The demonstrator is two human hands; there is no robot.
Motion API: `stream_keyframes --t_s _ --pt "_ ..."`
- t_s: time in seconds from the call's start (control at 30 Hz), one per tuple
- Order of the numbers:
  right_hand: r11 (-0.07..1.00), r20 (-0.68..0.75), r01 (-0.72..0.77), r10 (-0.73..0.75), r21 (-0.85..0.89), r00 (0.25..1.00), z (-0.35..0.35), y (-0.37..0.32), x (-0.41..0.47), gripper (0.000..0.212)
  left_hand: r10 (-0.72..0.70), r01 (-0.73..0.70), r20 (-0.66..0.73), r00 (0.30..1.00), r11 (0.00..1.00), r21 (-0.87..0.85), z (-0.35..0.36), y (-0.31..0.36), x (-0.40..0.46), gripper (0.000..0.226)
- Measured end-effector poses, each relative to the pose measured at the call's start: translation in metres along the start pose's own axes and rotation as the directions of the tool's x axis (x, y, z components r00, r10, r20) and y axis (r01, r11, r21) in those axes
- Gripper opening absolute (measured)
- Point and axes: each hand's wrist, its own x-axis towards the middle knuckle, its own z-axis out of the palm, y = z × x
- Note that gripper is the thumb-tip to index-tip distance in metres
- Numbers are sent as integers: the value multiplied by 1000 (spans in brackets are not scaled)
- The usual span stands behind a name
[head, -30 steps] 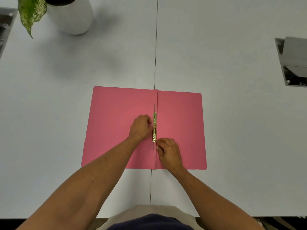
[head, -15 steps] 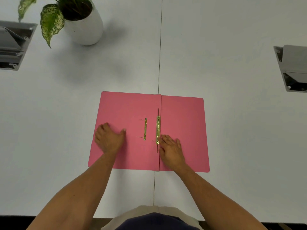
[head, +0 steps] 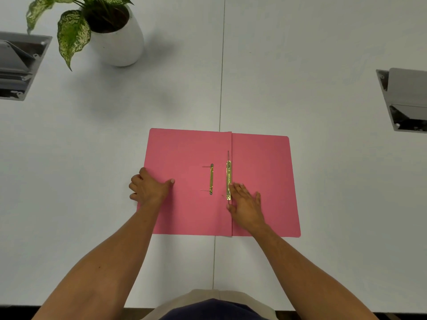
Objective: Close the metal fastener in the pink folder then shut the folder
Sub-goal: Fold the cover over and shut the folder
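Left hand [head: 149,189]: at the left edge of the folder [head: 184,209], fingers curled round that edge and thumb laid flat on the inner face. We read this as a light pinch on the left cover, ready to lift it.

Right hand [head: 246,204]: open and flat on the right half, fingertips touching the lower end of the long brass bar [head: 228,180] beside the spine. It grips nothing; it presses down.

Folder: pink, lying open and flat on the white table [head: 323,65], its spine roughly along the table seam [head: 220,88].

Fastener: two brass parts show. The long bar sits on the right half, just beside the fold. A shorter clip [head: 211,179] lies on the left cover, with two thin prongs sticking out to the left. We cannot tell whether the prongs are bent down and locked.

Risks, as we judge them:
- If the prongs are not seated, folding the cover over them would leave the fastener open, or bend them.
- The right fingers rest next to the fold; the cover may come down on them.
- A lift from one edge only may slide the folder on the smooth table, should the right hand ease off.

Surroundings: a potted plant [head: 111,35] well apart at upper left; grey fittings [head: 406,100] set into the table at both sides.
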Motion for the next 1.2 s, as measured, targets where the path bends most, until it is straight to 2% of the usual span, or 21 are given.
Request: stream_keyframes --t_s 0.3,0.67,0.83,1.03,1.1,1.2 --pt "1000 23 -17 17 -25 1000 -2 -1 0 66 -102 101 23 995 994 28 -6 10 4 112" --pt "999 -12 -53 53 -4 999 -3 8 -5 65 -80 83 100 992 996 -32 -9 11 5 107" --pt "998 -21 -68 68 -5 997 -6 16 -6 65 -72 73 95 993 997 -4 -15 18 1 89" --pt "997 -55 -76 78 32 995 -5 12 -5 63 67 -67 -5 998 988 -142 -31 37 -16 28" --pt "997 -65 -72 75 41 995 -5 9 -2 62 115 -109 26 993 979 -175 -41 46 -22 18" --pt "994 -85 -56 64 93 994 -6 2 5 62 232 -193 147 962 952 -237 -63 60 -25 16"
